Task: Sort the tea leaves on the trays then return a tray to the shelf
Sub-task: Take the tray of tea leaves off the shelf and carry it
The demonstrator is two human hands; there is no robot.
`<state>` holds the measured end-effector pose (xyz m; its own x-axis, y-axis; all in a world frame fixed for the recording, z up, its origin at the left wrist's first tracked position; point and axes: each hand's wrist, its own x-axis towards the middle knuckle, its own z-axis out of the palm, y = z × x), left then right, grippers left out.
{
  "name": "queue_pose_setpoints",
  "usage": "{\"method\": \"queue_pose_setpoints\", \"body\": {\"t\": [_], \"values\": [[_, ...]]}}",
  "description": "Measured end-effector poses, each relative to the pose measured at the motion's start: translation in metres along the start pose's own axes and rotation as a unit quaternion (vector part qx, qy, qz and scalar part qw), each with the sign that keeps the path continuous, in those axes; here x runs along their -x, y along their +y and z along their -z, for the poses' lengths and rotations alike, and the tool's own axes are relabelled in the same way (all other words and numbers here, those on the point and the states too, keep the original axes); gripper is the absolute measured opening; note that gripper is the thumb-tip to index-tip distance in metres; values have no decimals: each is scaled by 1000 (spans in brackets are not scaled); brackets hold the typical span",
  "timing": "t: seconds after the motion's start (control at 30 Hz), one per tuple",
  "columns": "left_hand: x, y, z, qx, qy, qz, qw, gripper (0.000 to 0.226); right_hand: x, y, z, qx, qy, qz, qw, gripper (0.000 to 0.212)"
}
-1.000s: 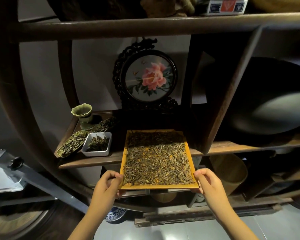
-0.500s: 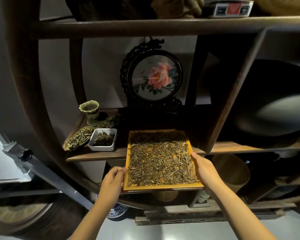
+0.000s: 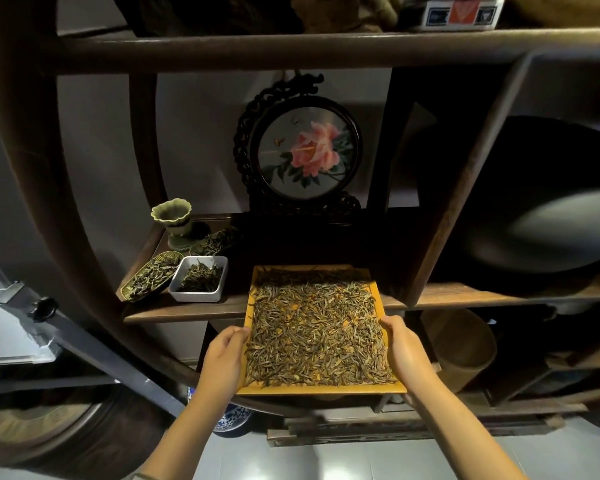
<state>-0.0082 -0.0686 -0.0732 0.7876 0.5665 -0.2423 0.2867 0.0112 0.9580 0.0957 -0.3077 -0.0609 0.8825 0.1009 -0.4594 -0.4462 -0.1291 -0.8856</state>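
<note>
A dark wooden shelf (image 3: 187,308) with a curved outer frame fills nearly the whole frame, its boards crossing at the top and through the middle. At lower centre a square yellow tray (image 3: 321,389) lies with its far edge over the middle board, under the shadow of the compartment, and its near half sticking out past the board's front edge. Dry tea leaves (image 3: 314,336) cover almost all of the tray floor. The left hand (image 3: 224,360) grips the tray's left rim, fingers curled at the edge; the right hand (image 3: 404,348) grips the right rim, thumb on top. Above the tray, at the back of the same compartment, stands a round framed peony picture (image 3: 307,150) on a carved dark stand. At left of centre on the board sit a white rectangular dish (image 3: 201,296) of leaves, an oval woven dish (image 3: 151,277) of leaves touching its left side, and behind them a small green fluted cup (image 3: 172,214).
</note>
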Motion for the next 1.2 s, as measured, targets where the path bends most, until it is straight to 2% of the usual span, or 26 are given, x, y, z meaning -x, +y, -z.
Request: {"method": "queue_pose_setpoints", "body": {"t": [0.17, 0.33, 0.47, 0.6, 0.77, 0.9, 1.0, 1.2], "values": [[9, 2, 4, 23, -19, -21, 999, 28, 16, 9, 6, -16, 26, 14, 999, 33], [12, 4, 6, 1, -71, -64, 995, 27, 44, 20, 7, -14, 104, 41, 994, 32], [10, 8, 10, -33, -148, -105, 983, 25, 84, 38, 1, -39, 183, 58, 981, 32], [18, 11, 10, -70, -249, -132, 957, 26, 137, 63, -6, -11, 286, 84, 955, 34], [47, 6, -8, -102, -366, -137, 915, 28, 216, 94, -4, -15, 401, 44, 915, 32], [89, -2, -36, -111, -449, -146, 875, 29, 288, 126, 2, -128, 483, 44, 865, 25], [135, -9, -65, -119, -532, -142, 826, 24, 346, 148, 10, -171, 547, 18, 819, 26], [257, -24, -107, -125, -670, -161, 714, 22, 459, 200, 19, -209, 679, -23, 703, 28]]}}
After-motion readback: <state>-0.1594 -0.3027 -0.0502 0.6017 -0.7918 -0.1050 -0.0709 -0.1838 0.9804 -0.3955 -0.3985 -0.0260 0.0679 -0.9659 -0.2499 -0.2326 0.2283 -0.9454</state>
